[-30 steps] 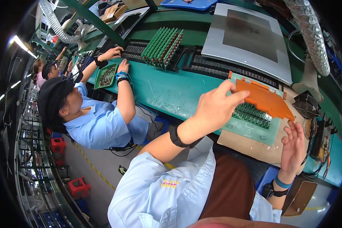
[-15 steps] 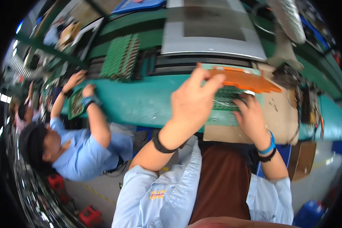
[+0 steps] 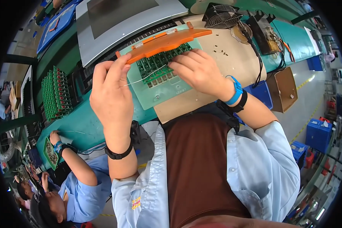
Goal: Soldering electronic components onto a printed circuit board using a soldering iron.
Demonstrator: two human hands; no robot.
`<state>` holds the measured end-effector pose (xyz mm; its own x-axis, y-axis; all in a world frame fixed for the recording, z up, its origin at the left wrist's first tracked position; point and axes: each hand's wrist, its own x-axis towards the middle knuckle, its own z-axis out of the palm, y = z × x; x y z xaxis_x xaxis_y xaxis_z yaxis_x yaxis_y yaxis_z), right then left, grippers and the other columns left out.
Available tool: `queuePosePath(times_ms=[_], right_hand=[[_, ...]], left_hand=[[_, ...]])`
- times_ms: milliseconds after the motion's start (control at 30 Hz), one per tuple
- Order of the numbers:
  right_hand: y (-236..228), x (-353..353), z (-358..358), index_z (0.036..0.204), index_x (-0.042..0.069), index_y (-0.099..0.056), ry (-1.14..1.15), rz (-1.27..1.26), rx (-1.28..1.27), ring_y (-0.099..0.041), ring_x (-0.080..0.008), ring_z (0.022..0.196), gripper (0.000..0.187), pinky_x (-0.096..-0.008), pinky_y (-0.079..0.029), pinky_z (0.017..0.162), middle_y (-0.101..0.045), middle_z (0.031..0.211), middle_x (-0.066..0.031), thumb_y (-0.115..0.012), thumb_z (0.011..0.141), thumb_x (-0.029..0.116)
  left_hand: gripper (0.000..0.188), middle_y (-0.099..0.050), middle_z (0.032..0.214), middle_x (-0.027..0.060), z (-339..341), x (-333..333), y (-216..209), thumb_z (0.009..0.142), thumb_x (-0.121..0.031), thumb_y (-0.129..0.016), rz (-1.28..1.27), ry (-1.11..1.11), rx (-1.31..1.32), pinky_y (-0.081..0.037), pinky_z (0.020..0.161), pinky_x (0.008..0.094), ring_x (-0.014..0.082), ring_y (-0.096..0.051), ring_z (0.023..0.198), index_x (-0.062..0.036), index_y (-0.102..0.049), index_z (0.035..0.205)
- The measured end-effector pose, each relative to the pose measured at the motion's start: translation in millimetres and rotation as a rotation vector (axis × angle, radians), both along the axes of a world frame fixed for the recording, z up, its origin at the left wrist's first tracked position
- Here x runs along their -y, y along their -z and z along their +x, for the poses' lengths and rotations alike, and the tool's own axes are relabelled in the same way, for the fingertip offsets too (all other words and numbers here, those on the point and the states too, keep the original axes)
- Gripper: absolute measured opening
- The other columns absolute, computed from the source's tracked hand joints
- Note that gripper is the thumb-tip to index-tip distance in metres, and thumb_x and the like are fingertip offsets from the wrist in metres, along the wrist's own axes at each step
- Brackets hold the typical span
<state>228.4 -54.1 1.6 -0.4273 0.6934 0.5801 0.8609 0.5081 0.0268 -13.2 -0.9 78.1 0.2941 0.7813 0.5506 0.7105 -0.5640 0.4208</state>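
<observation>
My left hand (image 3: 112,91) is closed, thumb and fingers pinching the left end of an orange hinged cover (image 3: 161,43). The cover stands tilted over a green circuit board panel (image 3: 159,78) with several rows of parts. The panel lies in a pale green, translucent plate fixture (image 3: 165,98). My right hand (image 3: 199,72) reaches over the panel's right part with its fingers bunched and bent onto the board. Its fingertips are partly hidden, and what they pinch is not visible. A thin whitish wire (image 3: 148,75) runs across the panel between my two hands.
Brown cardboard (image 3: 239,66) lies under the fixture, dotted with tiny dark parts. A black fan (image 3: 221,16) and a metal device with cables (image 3: 263,34) stand behind. Stacked green boards (image 3: 56,93) sit at left, near a co-worker's arm (image 3: 78,165) and green parts tray (image 3: 50,153).
The view has swung, so the bench looks slanted. The orange cover appears steeper and narrower, my left hand still at its left end. My right hand remains over the board.
</observation>
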Motion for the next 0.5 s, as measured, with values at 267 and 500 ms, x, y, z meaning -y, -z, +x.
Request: queuePosePath(times_ms=[267, 500], right_hand=[[-1, -4, 6, 0.115, 0.007, -0.070, 0.172, 0.157, -0.073, -0.068, -0.0268, 0.098, 0.035, -0.0380, -0.054, 0.087, -0.071, 0.107, -0.0091, -0.067, 0.080, 0.004], [-20, 27, 29, 0.112, 0.005, -0.072, 0.042, 0.127, -0.191, -0.071, -0.0304, 0.103, 0.033, -0.0388, -0.057, 0.087, -0.073, 0.113, -0.0122, -0.066, 0.080, 0.003]], left_hand=[[0.014, -0.066, 0.098, 0.0036, 3, -2, 3, 0.097, -0.020, -0.070, 0.067, -0.033, -0.040, -0.055, 0.068, 0.0364, 0.0244, -0.068, 0.079, -0.0175, -0.076, 0.109], [0.016, -0.068, 0.097, 0.0059, 2, -2, 4, 0.098, -0.017, -0.068, 0.023, 0.021, 0.007, -0.055, 0.070, 0.0355, 0.0251, -0.068, 0.080, -0.0133, -0.075, 0.112]])
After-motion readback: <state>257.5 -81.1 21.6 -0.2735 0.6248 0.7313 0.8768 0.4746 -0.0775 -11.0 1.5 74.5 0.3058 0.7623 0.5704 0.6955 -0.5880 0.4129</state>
